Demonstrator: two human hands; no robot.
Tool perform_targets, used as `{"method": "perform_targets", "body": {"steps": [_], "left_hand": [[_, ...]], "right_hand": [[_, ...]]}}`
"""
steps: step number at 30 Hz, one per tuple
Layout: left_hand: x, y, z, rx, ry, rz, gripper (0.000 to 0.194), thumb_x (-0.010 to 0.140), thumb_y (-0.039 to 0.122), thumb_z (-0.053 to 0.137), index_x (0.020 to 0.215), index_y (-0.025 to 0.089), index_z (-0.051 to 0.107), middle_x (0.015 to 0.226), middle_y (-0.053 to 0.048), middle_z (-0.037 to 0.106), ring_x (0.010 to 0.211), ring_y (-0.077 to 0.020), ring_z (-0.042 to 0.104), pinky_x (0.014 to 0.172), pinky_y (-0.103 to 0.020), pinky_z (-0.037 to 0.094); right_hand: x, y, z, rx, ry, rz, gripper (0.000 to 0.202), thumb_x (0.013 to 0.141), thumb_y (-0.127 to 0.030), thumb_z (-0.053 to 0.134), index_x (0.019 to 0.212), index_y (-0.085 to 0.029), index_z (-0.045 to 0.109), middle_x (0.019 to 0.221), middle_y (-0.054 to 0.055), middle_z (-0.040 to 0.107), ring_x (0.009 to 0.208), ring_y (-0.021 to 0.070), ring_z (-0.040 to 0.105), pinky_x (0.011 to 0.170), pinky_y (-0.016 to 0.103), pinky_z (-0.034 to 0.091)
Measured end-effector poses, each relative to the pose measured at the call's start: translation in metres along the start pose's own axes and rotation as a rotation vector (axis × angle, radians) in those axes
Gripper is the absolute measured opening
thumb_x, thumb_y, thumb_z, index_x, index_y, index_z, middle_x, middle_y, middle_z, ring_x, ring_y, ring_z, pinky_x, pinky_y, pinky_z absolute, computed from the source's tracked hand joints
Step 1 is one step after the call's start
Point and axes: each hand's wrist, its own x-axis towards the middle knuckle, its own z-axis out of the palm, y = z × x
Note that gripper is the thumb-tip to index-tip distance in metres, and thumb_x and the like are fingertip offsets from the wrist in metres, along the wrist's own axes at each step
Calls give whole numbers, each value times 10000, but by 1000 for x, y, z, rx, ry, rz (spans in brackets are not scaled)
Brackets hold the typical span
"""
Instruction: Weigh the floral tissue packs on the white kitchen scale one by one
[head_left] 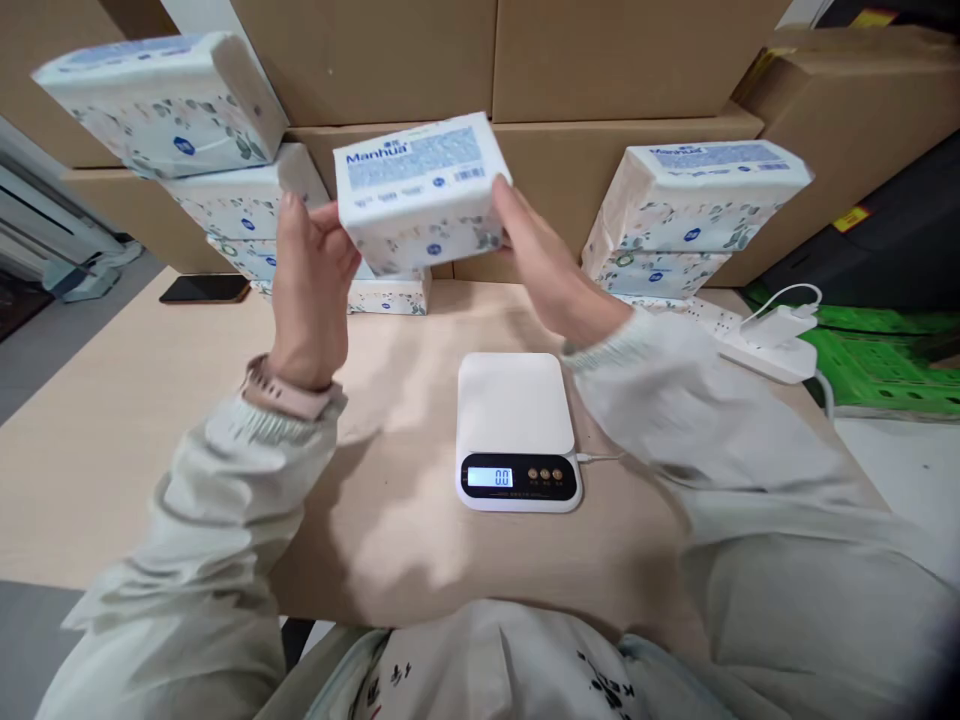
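Note:
A white Manhua tissue pack [420,200] with a blue label is held up off the table, tilted slightly, above and behind the kitchen scale. My left hand [311,265] has its fingers at the pack's left end, thumb raised. At the right end, my right hand [544,260] grips the pack with its thumb in front and fingers mostly hidden behind. Nothing lies on the white scale [516,405], whose lit display reads 0.0. A pink watch band circles my left wrist.
Tissue packs [172,130] are stacked at the left, with another pack [390,296] low beside them. A second stack [690,205] stands right, near a power strip [776,350] with a charger. A phone [205,289] lies far left. Cardboard boxes [622,70] line the back.

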Motion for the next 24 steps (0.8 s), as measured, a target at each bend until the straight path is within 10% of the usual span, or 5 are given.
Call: {"method": "perform_targets", "body": {"steps": [3, 9, 16, 24], "left_hand": [[-68, 14, 16, -105, -123, -1, 544, 1060, 671, 527, 1202, 188, 734, 1262, -46, 777, 1467, -331, 580, 1298, -534, 416], [-145, -12, 31, -51, -195, -279, 565, 1043, 706, 497, 1309, 253, 705, 1478, -85, 672, 1501, -364, 534, 1335, -668, 301], [-162, -35, 35, 46, -207, -286, 518, 1090, 616, 473, 1430, 271, 658, 1591, -93, 570, 1567, -326, 454, 1350, -625, 299], [-172, -65, 28, 49, 185, -120, 431, 1068, 556, 543, 1348, 256, 674, 1544, -96, 611, 1503, -298, 532, 1316, -582, 349]], "right_hand": [[-82, -24, -29, -99, -87, -37, 602, 1096, -651, 301, 1579, -331, 463, 1689, -55, 478, 1637, 244, 356, 1383, 537, 301], [-202, 15, -34, -231, -55, 80, 598, 1096, -589, 335, 1670, -430, 293, 1678, 11, 487, 1567, 304, 442, 1327, 634, 364], [-229, 50, -32, -329, 15, 97, 570, 1104, -551, 327, 1655, -407, 354, 1651, 44, 518, 1521, 325, 486, 1262, 672, 398], [-246, 59, -49, -387, 555, -27, 496, 1097, -458, 393, 1557, -346, 541, 1523, 50, 645, 1481, 315, 554, 1280, 649, 379]]}}
